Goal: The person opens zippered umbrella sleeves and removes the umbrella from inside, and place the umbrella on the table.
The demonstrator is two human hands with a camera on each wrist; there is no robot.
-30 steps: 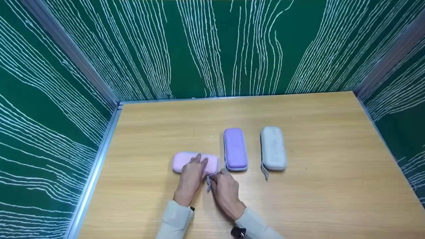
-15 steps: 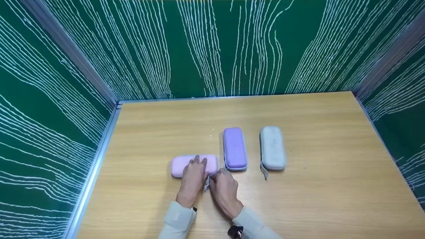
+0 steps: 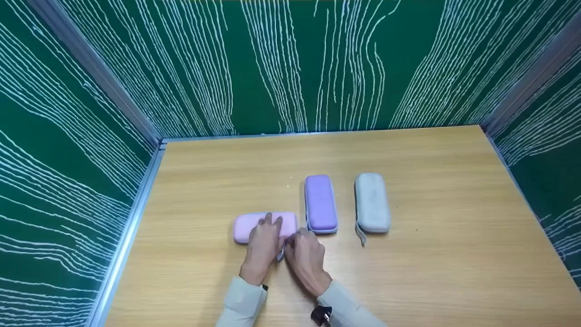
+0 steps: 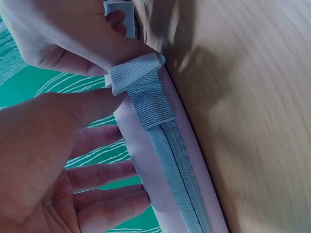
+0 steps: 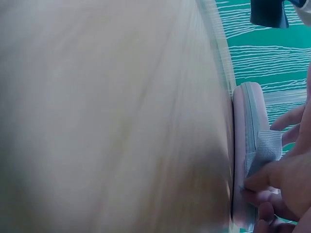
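Note:
A pink zip case (image 3: 245,227) lies crosswise on the table, lid closed. My left hand (image 3: 262,243) holds it, fingers spread over its top and thumb against the front side in the left wrist view. At the case's right end, my right hand (image 3: 308,254) pinches the small zipper pull, mostly hidden by the fingertips. A grey strap (image 4: 138,77) stands out from the zip seam between both hands; the zip (image 4: 180,174) looks closed along its visible length. To the right lie a purple zip case (image 3: 321,202) and a grey zip case (image 3: 373,202).
The wooden table (image 3: 431,272) meets green walls (image 3: 272,68) with white wavy lines at the back and sides. A metal rail (image 3: 131,227) runs along the left edge. The purple case lies close beyond my right hand.
The pink case and my left hand have shifted slightly toward me. The strap end has swung left, while my right hand stays at the case's right end.

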